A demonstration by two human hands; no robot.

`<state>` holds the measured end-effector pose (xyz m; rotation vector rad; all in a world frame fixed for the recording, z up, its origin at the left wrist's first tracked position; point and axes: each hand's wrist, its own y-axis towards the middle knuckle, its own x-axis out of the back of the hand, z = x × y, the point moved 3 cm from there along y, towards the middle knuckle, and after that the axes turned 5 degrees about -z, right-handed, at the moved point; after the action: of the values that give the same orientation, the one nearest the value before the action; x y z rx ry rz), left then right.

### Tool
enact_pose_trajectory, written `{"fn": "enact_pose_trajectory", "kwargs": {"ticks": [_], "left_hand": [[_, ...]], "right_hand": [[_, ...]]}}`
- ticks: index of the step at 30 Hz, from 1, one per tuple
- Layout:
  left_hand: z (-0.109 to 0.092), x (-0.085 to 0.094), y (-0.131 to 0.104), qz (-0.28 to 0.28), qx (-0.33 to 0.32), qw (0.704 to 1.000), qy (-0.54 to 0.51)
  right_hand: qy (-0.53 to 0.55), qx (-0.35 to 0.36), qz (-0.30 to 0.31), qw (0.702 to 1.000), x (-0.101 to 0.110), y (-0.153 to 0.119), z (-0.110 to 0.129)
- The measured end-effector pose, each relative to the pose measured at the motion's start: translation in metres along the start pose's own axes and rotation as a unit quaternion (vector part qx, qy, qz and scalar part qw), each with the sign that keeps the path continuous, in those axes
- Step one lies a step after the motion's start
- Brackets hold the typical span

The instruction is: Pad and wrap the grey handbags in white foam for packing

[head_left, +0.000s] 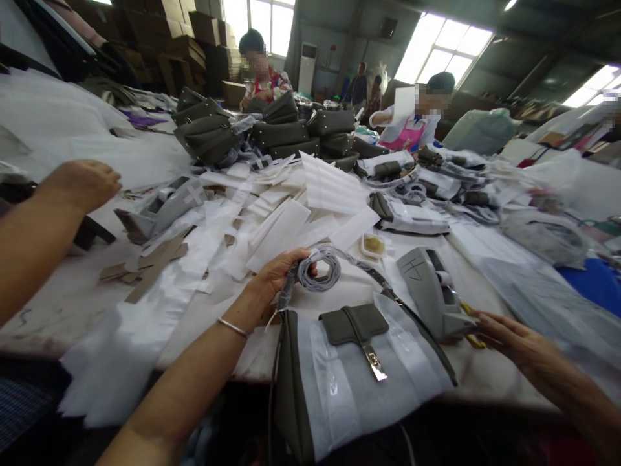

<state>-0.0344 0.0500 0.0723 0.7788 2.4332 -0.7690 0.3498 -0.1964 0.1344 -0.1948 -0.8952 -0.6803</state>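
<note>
Right hand point(504, 330), grip unclear, is at a grey tape dispenser point(421, 285); left hand point(284, 266), nearer the olive handbag point(352, 375), grips its wrapped, coiled strap point(332, 276). The bag, long axis crosswise, lies between them at the worktop's point(495, 378) near edge.

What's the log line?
left hand: holding grey wrapped strap coil; right hand: at grey plastic tape dispenser; olive leather-look handbag: partly wrapped

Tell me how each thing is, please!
Dark green leather handbag: front covered by white wrapping.
Its rectangular flap: folded down.
Gold metal clasp: fastened or not, unclear.
Round grey plastic-wrapped coil: rolled up, in left hand.
Black-marked grey tape dispenser: white roll inside, right hand beside.
Small square tub: holding something yellowish.
Flat white sheets: loose.
</note>
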Motion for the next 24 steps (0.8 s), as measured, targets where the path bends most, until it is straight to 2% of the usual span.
{"fn": "enact_pose_trajectory", "kwargs": {"ticks": [2,4,9,11,14,17,20,24], "left_hand": [[0.0,0.0,0.0,-0.003,-0.004,1.0,0.0],[-0.001,0.0,0.001,-0.009,-0.013,1.0,0.001],[-0.001,0.004,0.0,-0.043,-0.046,0.998,0.017],[-0.002,0.004,-0.001,-0.056,-0.06,0.996,0.026],[-0.002,0.002,-0.003,-0.058,-0.069,0.995,0.038],[-0.003,0.002,-0.002,-0.042,-0.068,0.996,0.048],[-0.005,0.003,0.003,-0.041,-0.064,0.995,0.057],[-0.007,0.0,0.0,-0.058,-0.072,0.994,0.056]], "right_hand": [[0.117,-0.112,0.06,0.985,-0.006,0.002,-0.003],[0.174,-0.167,0.065,0.968,-0.008,0.004,-0.004],[0.2,-0.186,0.034,0.962,-0.013,0.012,-0.008],[0.23,-0.2,0.002,0.953,-0.015,0.013,-0.01],[0.26,-0.185,-0.067,0.946,-0.007,0.006,-0.004],[0.274,-0.152,-0.106,0.944,0.006,-0.011,0.007],[0.283,-0.153,-0.115,0.94,0.008,-0.029,0.008],[0.272,-0.225,-0.103,0.93,-0.009,-0.043,-0.016]]}}
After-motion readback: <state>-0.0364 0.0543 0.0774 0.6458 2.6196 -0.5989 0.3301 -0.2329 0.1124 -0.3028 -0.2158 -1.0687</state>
